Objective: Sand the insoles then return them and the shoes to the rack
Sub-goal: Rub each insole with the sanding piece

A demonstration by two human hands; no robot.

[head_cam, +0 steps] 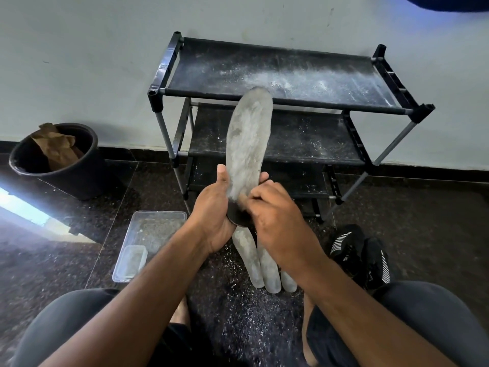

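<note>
The left hand (214, 207) grips the insole (248, 144) by its heel end, toe pointing up toward the rack (285, 83) just beyond; the right hand (275, 210) is curled over the heel, pinching something small against it — likely sandpaper, though it is hidden. Held so low, the long free end could flex or whip under a hard stroke, and the insole might slip from the grip. Below the hands lie three more insoles (264, 263), with the shoes (362, 255) to the right of the right hand and a tray (148, 234) left of the left — open floor is narrow.
</note>
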